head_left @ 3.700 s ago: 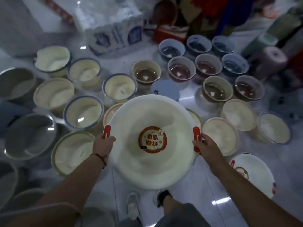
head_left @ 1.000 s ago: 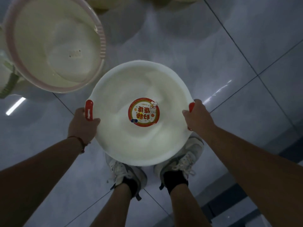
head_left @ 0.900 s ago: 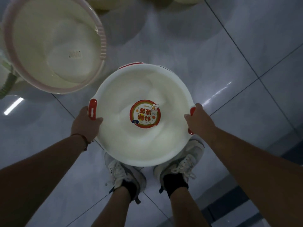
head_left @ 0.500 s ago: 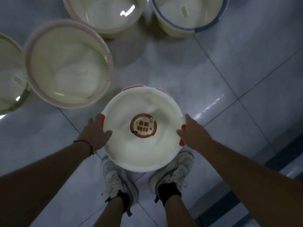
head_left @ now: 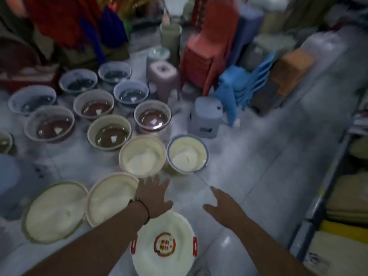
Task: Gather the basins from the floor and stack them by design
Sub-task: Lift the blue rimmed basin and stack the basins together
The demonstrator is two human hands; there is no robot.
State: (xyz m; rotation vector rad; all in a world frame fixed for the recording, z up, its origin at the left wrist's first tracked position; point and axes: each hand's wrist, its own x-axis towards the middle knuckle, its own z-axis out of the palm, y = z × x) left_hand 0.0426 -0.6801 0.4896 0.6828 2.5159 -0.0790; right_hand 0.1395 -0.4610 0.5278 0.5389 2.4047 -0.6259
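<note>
**Now both hands are free, and the labelled basin sits on the floor**

Plainly the white basin with red handles rests on the tiled floor at 6 o'clock, upright, its round red-and-yellow label facing up; set apart there, it likely marks the base of its own pile. Neither hand touches it. The left hand hovers above its far rim with fingers spread wide, aimed at 12 o'clock toward the pink-rimmed cream basin. The right hand is flat and empty too, fingers straight, over bare tile at 3 o'clock of the left.

Just right of the pink-rimmed one stands a blue-rimmed cream basin, the two nearly touching. At 9 o'clock lie a wider pink-rimmed basin and a green-rimmed basin, rims close. Further off, at 11 o'clock, translucent basins with dark bottoms sit in loose rows, grouped by tint.

All look like smooth, glossy moulded plastic, round and tapering, so like shapes should nest easily. The view is motion-blurred, so fine detail is unclear.
</note>
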